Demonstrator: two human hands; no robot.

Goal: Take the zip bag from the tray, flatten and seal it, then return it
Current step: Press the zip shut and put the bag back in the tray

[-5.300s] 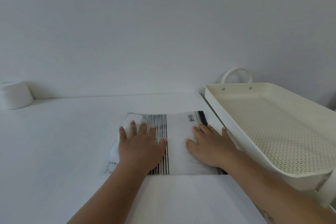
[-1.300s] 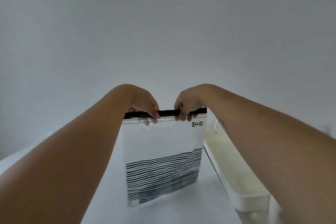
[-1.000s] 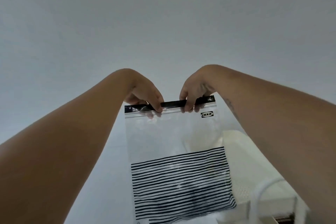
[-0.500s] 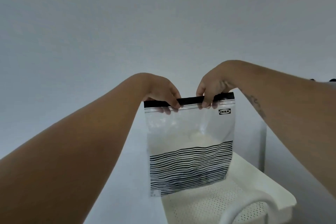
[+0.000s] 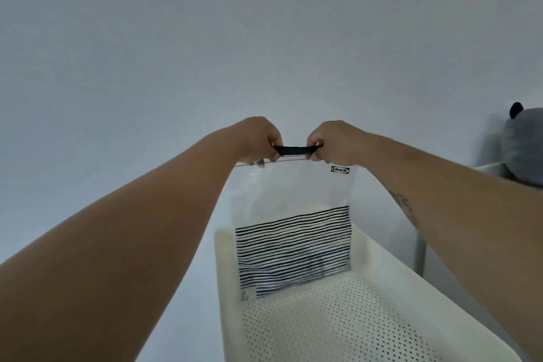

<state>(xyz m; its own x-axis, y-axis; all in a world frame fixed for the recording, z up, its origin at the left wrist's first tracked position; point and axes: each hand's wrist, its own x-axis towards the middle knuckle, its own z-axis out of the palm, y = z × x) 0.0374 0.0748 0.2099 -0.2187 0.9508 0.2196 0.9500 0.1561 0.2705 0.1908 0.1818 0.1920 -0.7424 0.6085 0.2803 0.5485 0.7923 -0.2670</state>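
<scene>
The clear zip bag hangs upright, its lower half printed with black stripes and a black strip along its top edge. My left hand grips the top edge at its left end. At the right end of that edge my right hand grips it too. The bag's bottom hangs inside the cream perforated tray, near its far end, close to or just touching the floor. Something pale shows faintly inside the bag.
A grey soft toy with a dark ear sits on a white surface at the far right. A plain white wall fills the background. The tray's near part runs toward the lower right corner of the view.
Both hands have carried the bag from the table, where it lay flat, up and over to the tray. In the last half second it has come lower into the tray.
</scene>
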